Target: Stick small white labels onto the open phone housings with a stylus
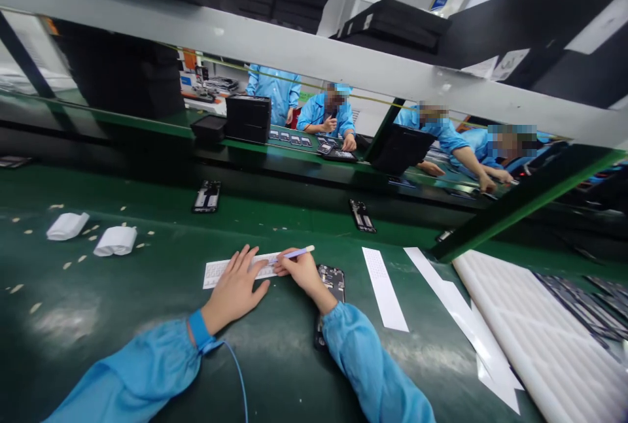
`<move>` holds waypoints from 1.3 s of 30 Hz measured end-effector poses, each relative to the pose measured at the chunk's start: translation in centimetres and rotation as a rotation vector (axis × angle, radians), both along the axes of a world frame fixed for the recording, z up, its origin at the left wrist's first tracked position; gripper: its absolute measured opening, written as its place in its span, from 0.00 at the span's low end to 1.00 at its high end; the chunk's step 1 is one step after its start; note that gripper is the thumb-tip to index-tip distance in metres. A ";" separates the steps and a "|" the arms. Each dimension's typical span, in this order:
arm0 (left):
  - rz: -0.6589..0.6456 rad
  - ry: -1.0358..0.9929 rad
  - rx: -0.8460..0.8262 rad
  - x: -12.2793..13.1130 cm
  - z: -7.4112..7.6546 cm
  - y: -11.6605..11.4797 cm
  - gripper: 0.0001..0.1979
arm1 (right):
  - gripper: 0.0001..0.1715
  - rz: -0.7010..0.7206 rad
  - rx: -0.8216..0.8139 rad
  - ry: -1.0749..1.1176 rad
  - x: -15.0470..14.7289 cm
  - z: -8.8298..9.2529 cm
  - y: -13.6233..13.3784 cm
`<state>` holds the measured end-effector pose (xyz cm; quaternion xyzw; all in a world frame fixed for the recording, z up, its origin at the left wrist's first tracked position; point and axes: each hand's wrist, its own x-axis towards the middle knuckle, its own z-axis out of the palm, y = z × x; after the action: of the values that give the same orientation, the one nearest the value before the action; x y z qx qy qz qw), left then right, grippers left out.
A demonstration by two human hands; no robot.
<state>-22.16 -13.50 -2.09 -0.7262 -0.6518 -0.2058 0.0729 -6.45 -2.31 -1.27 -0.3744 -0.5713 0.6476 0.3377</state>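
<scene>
My left hand (236,292) lies flat with its fingers spread on a white strip of small printed labels (216,272). A blue wrist strap (199,330) with a cord circles that wrist. In my right hand (303,272), closed in a writing-like grip, is a slim lavender pen-like tool (297,253) with a pale end. Its working tip meets the strip near my left fingers; what it touches is too small to make out. Partly under my right forearm lies an opened phone (333,282) with its inner parts showing.
White sheets (385,292) lie to the right, beside a white foam tray (534,325). Two opened phones (207,196) rest farther back. Crumpled white wads (116,240) and scraps sit left. A green post (520,204) and overhead shelf stand before co-workers in blue.
</scene>
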 end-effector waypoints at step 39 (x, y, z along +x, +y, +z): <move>0.018 -0.001 0.019 -0.1 0.1 0.2 0.24 | 0.22 -0.136 -0.005 0.106 1.2 2.2 -1.2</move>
<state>-22.28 -13.25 -1.99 -0.7195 -0.6564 -0.2117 0.0814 -5.27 -3.52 0.94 -0.3782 -0.5244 0.6435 0.4099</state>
